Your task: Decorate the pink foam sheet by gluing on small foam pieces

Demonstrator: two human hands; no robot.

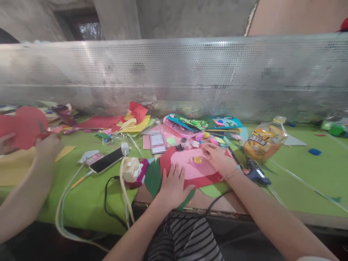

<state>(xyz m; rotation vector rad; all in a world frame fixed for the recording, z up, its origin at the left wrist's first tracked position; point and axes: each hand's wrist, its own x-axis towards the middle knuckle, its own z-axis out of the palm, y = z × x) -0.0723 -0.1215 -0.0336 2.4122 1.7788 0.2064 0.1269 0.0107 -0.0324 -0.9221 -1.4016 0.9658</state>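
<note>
My left hand [175,185] lies flat with fingers spread on the lower left of a red paper shape [212,180] with a pink paper piece [182,168] on top. Green leaf-shaped paper [153,177] sticks out beside it. My right hand [220,159] is over the right side of the pink piece, thumb and fingertips pinched together; whatever may be between them is too small to make out. Between my hands a small round yellow piece [198,159] sits on the pink. Small black pieces [179,146] lie just beyond the paper.
At right stand a bottle of orange drink [261,143] and a dark blue glue gun [257,173]. A power adapter [134,170], cables and a phone [107,160] lie left. Another person's hands hold red paper [24,127] and scissors. A perforated metal panel [174,76] stands behind.
</note>
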